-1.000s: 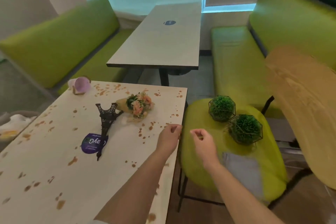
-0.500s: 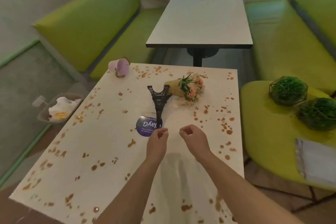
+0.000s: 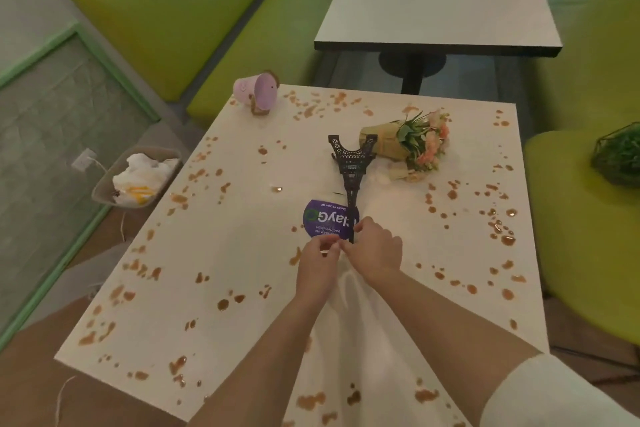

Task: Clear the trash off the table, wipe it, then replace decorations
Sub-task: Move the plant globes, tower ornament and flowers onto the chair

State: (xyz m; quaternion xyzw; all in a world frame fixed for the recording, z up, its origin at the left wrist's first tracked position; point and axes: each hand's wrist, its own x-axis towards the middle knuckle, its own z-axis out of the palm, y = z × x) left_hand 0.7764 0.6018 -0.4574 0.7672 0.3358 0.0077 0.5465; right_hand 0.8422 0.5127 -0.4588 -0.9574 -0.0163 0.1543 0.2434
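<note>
1. Two hands meet over the near middle of the stained table (image 3: 214, 253); the left hand (image 3: 317, 265) and the right hand (image 3: 375, 251) are touching fingertip to fingertip, both with fingers curled in a pinch.
2. What they pinch is hard to make out; the right hand's fingers sit at the tip of the black Eiffel Tower model (image 3: 351, 166), and I judge it is taking hold of that tip, though I cannot tell for sure; the left hand pinches something small and pale that I cannot name.
3. Eiffel Tower model: it lies flat on the table, long axis running from near to far; the spire points toward the person and the splayed legs point away, toward the far edge; its spire crosses the purple round sticker (image 3: 327, 220).
4. So the model stretches straight away from the hands; the right hand is the nearer, at the spire end, which suits lifting it by the narrow end.
5. Other decorations: a small flower bouquet (image 3: 412, 144) lies on its side just right of the tower's legs, blooms pointing right; a pink bucket (image 3: 256, 92) lies tipped at the far left corner.
6. Brown spots cover the table; wiping looks not yet done.
</note>
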